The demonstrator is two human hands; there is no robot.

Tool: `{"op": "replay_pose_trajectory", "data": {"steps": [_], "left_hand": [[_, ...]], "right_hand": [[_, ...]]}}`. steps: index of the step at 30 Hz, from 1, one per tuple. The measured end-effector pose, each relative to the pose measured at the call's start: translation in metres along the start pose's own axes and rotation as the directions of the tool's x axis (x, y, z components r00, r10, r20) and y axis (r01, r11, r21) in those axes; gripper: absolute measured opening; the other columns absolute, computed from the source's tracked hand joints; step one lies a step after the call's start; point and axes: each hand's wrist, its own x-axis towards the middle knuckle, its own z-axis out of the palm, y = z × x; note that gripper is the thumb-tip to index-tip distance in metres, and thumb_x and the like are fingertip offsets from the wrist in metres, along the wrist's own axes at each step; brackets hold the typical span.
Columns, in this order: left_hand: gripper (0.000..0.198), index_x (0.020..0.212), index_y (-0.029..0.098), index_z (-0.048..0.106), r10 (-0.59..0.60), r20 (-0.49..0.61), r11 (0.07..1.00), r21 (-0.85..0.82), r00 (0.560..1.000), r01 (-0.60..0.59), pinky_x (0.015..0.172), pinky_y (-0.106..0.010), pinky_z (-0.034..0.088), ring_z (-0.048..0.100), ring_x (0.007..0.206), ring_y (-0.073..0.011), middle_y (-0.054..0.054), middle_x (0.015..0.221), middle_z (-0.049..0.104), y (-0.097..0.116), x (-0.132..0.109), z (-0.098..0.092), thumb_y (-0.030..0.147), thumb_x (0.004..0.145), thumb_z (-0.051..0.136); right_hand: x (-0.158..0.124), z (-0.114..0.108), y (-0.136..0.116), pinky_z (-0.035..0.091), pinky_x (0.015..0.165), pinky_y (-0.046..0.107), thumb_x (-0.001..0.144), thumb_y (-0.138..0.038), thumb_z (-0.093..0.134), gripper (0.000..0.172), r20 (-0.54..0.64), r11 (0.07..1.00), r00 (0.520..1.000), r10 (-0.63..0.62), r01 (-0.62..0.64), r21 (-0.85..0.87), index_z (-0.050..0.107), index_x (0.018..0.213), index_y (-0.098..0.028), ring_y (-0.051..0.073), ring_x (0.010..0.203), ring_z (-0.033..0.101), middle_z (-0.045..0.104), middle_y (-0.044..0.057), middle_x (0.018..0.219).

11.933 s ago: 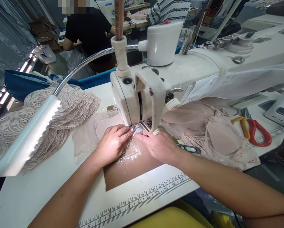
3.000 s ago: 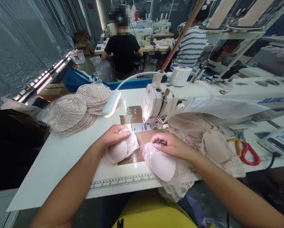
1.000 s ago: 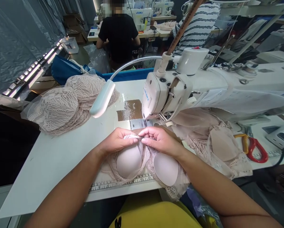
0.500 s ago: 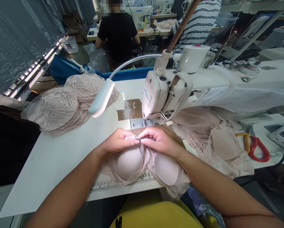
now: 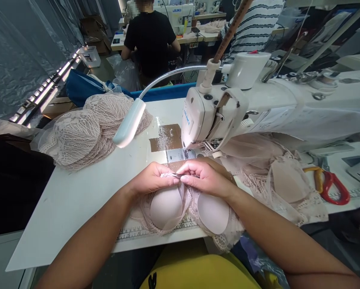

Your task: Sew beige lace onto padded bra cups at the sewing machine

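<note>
Now your left hand (image 5: 156, 179) and right hand (image 5: 205, 179) pinch the lace garment (image 5: 166, 208) by its far edge, at six o'clock from the sewing head (image 5: 195, 116); likely light, soft, snag-prone, best held there!

Sewing machine (image 5: 199, 114) right, fabric pile (image 5: 74, 136) left on the worktop (image 5: 77, 200).
On my feed, the lamp head (image 5: 130, 122) hangs between them, the padded garment (image 5: 166, 208) overlies the near-edge ruler strip (image 5: 186, 225), and scissors (image 5: 319, 180) lie right of the garment heap (image 5: 288, 180).
</note>
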Motion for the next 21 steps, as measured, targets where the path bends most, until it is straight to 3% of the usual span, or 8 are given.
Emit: {"op": "replay_pose_trajectory", "data": {"steps": [5, 8, 11, 13, 16, 21], "left_hand": [[0.028, 0.078, 0.009, 0.070, -0.033, 0.002, 0.999, -0.008, 0.999, 0.033, 0.054, -0.022, 0.038, 0.049, 0.060, -0.0105, -0.001, 0.066, 0.057, 0.002, 0.000, -0.002, 0.037, 0.075, 0.074], [0.025, 0.082, 0.011, 0.069, -0.016, -0.027, 1.000, -0.022, 1.000, 0.015, 0.062, -0.022, 0.044, 0.055, 0.068, -0.0128, -0.003, 0.076, 0.062, 0.004, -0.003, -0.007, 0.035, 0.077, 0.072], [0.020, 0.084, 0.013, 0.067, 0.030, -0.030, 0.994, -0.103, 0.999, -0.033, 0.068, -0.023, 0.047, 0.058, 0.074, -0.0134, -0.004, 0.084, 0.064, 0.004, -0.006, -0.013, 0.032, 0.080, 0.069], [0.018, 0.086, 0.013, 0.066, 0.030, -0.040, 0.986, -0.162, 0.999, -0.036, 0.067, -0.022, 0.048, 0.059, 0.072, -0.0127, -0.004, 0.083, 0.064, 0.003, -0.007, -0.017, 0.030, 0.082, 0.068], [0.019, 0.089, 0.013, 0.065, 0.027, -0.075, 0.981, -0.192, 0.997, -0.041, 0.063, -0.021, 0.048, 0.060, 0.068, -0.0122, -0.004, 0.079, 0.065, 0.001, -0.008, -0.023, 0.030, 0.083, 0.066], [0.024, 0.100, 0.012, 0.066, 0.040, -0.122, 0.976, -0.206, 0.992, -0.065, 0.071, -0.024, 0.052, 0.064, 0.078, -0.0162, -0.007, 0.088, 0.069, 0.001, -0.009, -0.030, 0.029, 0.083, 0.066]], "right_hand": [[0.005, 0.007, -0.002, 0.047, 0.070, 0.029, 0.085, -0.026, 0.057, 0.012, -0.083, 0.997, 0.996, 0.013, -0.019, -0.073, 0.064, 0.082, -0.017, 0.015, 0.076, 0.059, 0.064, 0.002, 0.080], [0.005, 0.005, 0.002, 0.048, 0.068, 0.028, 0.087, -0.032, 0.056, 0.017, -0.129, 0.986, 0.986, 0.109, -0.091, 0.142, 0.061, 0.091, -0.017, 0.013, 0.071, 0.060, 0.063, 0.001, 0.077], [0.002, 0.001, 0.006, 0.051, 0.080, 0.032, 0.080, -0.036, 0.066, 0.040, -0.007, 0.903, 0.974, 0.226, -0.207, 0.376, 0.057, 0.113, -0.016, 0.017, 0.092, 0.064, 0.067, 0.007, 0.100], [0.000, -0.002, 0.006, 0.049, 0.090, 0.033, 0.073, -0.031, 0.073, 0.050, 0.081, 0.877, 0.963, 0.256, -0.267, 0.400, 0.057, 0.118, -0.016, 0.021, 0.108, 0.060, 0.063, 0.011, 0.117], [-0.001, -0.004, 0.002, 0.051, 0.088, 0.033, 0.074, -0.026, 0.070, 0.037, 0.123, 0.897, 0.956, 0.266, -0.292, 0.333, 0.064, 0.110, -0.016, 0.021, 0.105, 0.062, 0.066, 0.009, 0.114], [0.001, -0.006, -0.002, 0.053, 0.079, 0.030, 0.074, -0.018, 0.066, 0.024, 0.060, 0.935, 0.958, 0.281, -0.288, 0.207, 0.069, 0.097, -0.014, 0.019, 0.091, 0.066, 0.071, 0.006, 0.098]]}}
